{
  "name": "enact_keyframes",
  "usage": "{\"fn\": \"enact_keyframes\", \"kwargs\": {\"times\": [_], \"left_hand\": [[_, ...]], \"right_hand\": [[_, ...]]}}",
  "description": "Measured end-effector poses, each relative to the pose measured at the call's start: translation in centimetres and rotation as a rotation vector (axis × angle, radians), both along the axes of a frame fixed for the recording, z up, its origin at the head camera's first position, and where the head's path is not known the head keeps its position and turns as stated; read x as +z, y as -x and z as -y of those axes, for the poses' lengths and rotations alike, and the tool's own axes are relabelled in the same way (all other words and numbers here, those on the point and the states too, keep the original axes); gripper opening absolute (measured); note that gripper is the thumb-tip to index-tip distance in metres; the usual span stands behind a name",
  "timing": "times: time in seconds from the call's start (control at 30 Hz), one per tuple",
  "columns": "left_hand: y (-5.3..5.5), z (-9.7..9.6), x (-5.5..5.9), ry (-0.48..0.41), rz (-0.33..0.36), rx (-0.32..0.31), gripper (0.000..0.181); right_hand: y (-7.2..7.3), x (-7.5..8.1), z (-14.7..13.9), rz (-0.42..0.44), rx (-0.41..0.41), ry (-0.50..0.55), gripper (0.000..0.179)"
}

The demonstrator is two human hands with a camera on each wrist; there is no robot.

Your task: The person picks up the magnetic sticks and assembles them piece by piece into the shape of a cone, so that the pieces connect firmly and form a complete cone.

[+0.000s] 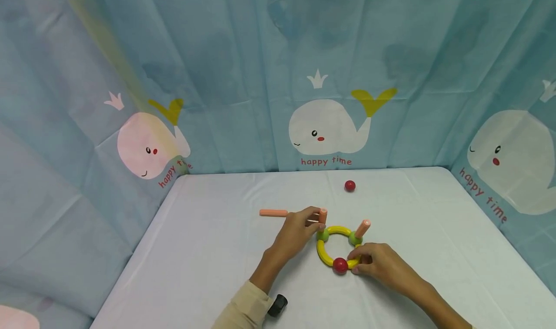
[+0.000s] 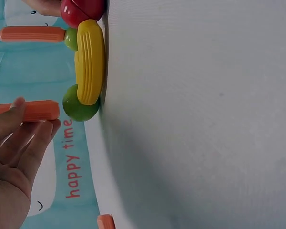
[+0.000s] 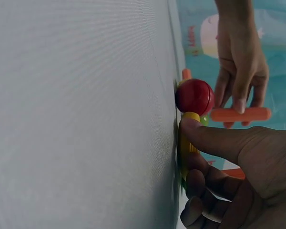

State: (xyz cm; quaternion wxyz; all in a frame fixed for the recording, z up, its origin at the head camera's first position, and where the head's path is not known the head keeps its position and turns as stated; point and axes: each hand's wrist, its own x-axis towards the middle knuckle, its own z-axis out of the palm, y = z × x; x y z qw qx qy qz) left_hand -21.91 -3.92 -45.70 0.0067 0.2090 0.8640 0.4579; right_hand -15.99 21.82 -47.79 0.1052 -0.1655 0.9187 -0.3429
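Observation:
Yellow curved rods [image 1: 321, 253] joined by two green balls [image 1: 323, 236] and a red ball [image 1: 340, 265] form a ring on the white table. My left hand [image 1: 297, 230] pinches an orange stick [image 2: 40, 110] between thumb and fingers. That stick is held upright over the left green ball, with a small gap between them in the left wrist view. My right hand [image 1: 386, 264] pinches the yellow rod [image 3: 189, 143] beside the red ball, thumb on its near end. Another orange stick [image 1: 362, 228] stands up from the right green ball [image 1: 355, 239], leaning slightly.
A loose orange stick [image 1: 272, 212] lies on the table left of the ring. Farther back sits a single red ball [image 1: 350, 185]. Blue curtains [image 1: 234, 126] printed with whales border the table at the back and sides. A small black object [image 1: 277, 305] is by the left sleeve.

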Motion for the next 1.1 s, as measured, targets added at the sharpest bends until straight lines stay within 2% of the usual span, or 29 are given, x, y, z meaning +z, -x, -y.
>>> {"fn": "enact_keyframes", "kwargs": {"times": [0.2,0.73,1.1], "left_hand": [[0.05,-0.42,-0.22,0.017,0.013,-0.024,0.037],[-0.06,-0.74,-0.1,0.082,0.017,-0.017,0.037],[-0.18,-0.65,-0.14,0.091,0.012,-0.017,0.039]], "right_hand": [[-0.09,-0.02,0.09,-0.014,0.002,-0.004,0.017],[-0.16,-0.1,0.08,-0.036,0.017,-0.003,0.018],[-0.07,0.2,0.22,-0.021,-0.026,-0.03,0.021]]}}
